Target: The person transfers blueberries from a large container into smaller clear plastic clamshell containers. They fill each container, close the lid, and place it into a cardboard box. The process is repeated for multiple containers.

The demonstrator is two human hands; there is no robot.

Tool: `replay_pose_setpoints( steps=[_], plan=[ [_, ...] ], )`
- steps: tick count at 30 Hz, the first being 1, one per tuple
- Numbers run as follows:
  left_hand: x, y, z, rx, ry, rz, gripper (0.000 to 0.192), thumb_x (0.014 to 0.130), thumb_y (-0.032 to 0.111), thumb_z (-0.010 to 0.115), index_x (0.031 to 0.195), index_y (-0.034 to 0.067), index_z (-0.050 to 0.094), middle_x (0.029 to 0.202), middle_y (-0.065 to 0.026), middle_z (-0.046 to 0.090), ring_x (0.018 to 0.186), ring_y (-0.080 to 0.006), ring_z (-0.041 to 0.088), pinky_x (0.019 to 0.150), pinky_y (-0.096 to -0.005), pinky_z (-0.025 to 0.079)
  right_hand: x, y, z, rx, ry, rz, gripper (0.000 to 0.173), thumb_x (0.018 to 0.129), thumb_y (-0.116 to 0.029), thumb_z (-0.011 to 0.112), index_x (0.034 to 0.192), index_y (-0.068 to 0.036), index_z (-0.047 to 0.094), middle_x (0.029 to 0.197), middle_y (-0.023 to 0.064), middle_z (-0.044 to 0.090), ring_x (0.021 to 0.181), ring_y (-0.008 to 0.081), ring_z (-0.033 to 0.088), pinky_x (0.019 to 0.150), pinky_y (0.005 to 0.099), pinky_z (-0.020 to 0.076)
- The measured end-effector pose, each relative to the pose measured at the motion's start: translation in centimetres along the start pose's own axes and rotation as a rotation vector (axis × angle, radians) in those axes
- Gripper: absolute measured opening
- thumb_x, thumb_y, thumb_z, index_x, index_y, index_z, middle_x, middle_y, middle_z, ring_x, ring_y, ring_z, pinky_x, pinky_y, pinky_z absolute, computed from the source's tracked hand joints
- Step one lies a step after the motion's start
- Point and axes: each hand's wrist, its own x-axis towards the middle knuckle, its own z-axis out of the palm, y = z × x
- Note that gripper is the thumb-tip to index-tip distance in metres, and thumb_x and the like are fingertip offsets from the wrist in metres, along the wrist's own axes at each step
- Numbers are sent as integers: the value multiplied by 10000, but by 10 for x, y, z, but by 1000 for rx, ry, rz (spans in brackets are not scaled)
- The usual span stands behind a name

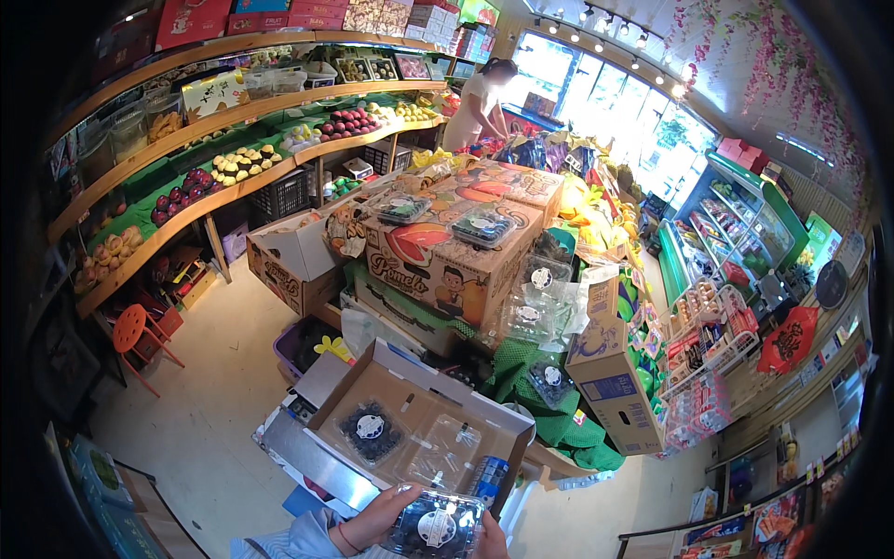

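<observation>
Between my left hand (377, 520) and my right hand (493, 539) is a clear plastic clamshell of blueberries (447, 534), gripped by its two sides. It bears a round white label. Just beyond it lies a shallow open cardboard carton (363, 377). Inside, a labelled clamshell of dark berries (370, 427) sits toward the left. To its right are clear plastic clamshells (441, 447) that look bare of fruit. A blue roll or can-like item (489, 476) rests at the carton's near right corner. A metallic surface (335, 465) shows along the carton's near left side.
Past the carton, pomelo boxes (447, 279) carry two berry clamshells (482, 225). Green mesh cloth (538, 412) covers the stand's right side. A fruit shelf (188, 213) runs along the left, near an orange stool (136, 330). A person (478, 108) stands at the back.
</observation>
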Motion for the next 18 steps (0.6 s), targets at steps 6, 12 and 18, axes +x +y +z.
replay_pose_setpoints(
  steps=[6, 12, 18],
  plan=[
    [6, -4, 0, 24, -93, 135, 414, 942, 287, 450, 1207, -30, 462, 1139, -139, 572, 1019, -187, 575, 880, -309, 472, 5, 0, 26, -315, 574, -61, 554, 920, -455, 386, 1270, -29, 441, 1221, 148, 537, 1105, 297, 527, 954, 426, 429],
    [4, 0, 9, -28, -47, 116, 397, 955, 267, 417, 1215, -31, 450, 1177, -153, 546, 1052, -209, 559, 902, -339, 469, 7, -6, 60, -527, 246, -286, 477, 922, -378, 449, 1211, 1, 471, 1143, 132, 579, 1027, 251, 574, 895, 385, 469],
    [9, -17, -8, -99, -9, -50, 397, 961, 288, 406, 1202, -23, 463, 1102, -143, 588, 977, -205, 597, 831, -327, 508, 12, -6, 60, -704, 382, -454, 409, 893, -223, 528, 1204, 35, 462, 1141, 119, 571, 1018, 209, 561, 885, 311, 457]
  ],
)
